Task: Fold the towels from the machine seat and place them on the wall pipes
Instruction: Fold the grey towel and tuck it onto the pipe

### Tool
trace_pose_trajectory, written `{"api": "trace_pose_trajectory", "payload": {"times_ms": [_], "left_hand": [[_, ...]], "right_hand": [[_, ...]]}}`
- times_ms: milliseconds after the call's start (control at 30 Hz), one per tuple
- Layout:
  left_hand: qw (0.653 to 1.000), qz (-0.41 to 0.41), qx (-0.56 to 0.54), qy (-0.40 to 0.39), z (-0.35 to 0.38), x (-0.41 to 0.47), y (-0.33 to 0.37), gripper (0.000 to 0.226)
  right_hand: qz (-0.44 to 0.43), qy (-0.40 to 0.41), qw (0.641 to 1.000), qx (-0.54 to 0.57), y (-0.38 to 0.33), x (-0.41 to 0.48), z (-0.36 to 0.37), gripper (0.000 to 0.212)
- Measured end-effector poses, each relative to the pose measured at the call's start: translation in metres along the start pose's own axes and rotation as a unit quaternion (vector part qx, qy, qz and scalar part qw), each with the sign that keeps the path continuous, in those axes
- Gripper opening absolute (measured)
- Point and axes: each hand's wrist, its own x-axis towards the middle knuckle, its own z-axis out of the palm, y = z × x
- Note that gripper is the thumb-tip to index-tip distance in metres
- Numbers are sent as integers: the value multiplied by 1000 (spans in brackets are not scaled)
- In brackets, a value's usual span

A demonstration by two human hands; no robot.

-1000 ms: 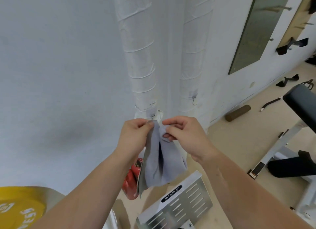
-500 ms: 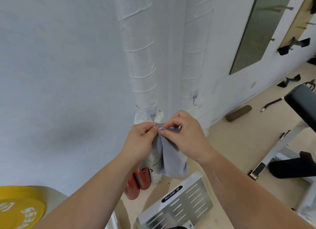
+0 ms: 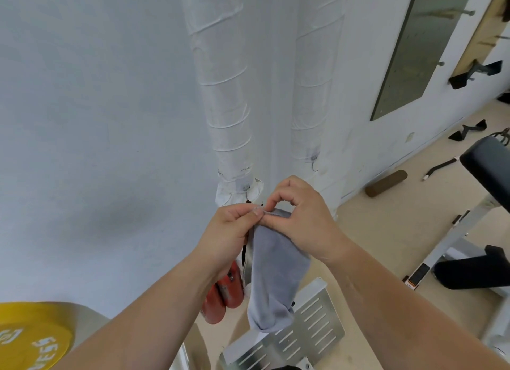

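Head view: the left hand (image 3: pixel 229 231) and right hand (image 3: pixel 300 220) are now pinching the grey towel (image 3: pixel 276 275) together at its top, halves closed since a second ago; fold nearly done, hanging before the wall pipes (image 3: pixel 220 93).

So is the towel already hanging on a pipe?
No, both hands, left and right, pinch the towel in the air.

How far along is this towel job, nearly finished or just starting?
Midway on this one, it seems. The grey towel already hangs doubled over, so the folding looks under way. Both hands, left hand and right hand, pinch its top edge together in front of the wrapped wall pipes. No towel shows on the pipes, so placing it is left. The machine seat is out of view.
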Motion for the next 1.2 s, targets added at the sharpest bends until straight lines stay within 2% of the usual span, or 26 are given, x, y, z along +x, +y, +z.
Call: {"api": "trace_pose_trajectory", "payload": {"times_ms": [133,233,400,567,667,767,933,1000,1100,1200], "left_hand": [[999,12,10,38,-2,5,-4,26],[996,36,19,80,-14,15,-2,25],[992,57,49,106,-32,29,8,28],[976,96,152,120,-42,40,19,23],[964,116,207,117,-45,46,30,25],[967,116,203,101,-48,54,36,27],[974,127,163,91,-42,59,40,28],[975,129,157,95,-40,61,40,29],[975,144,137,102,-37,65,45,26],[969,156,162,100,-32,68,49,25]], "right_hand": [[-35,-60,997,-36,11,-2,-8,26],[-9,-110,992,-63,27,-7,-19,22],[-31,-134,979,-153,40,-3,-32,20],[-68,-52,988,-127,20,18,-56,18],[-71,-87,984,-139,7,30,-64,20],[-58,-51,989,-126,0,41,-72,15],[-36,-3,997,-68,-9,47,-73,21],[-50,-15,996,-71,-12,46,-68,22],[-57,70,995,-52,-12,52,-69,21],[-38,26,998,-50,-12,53,-65,21]]}}
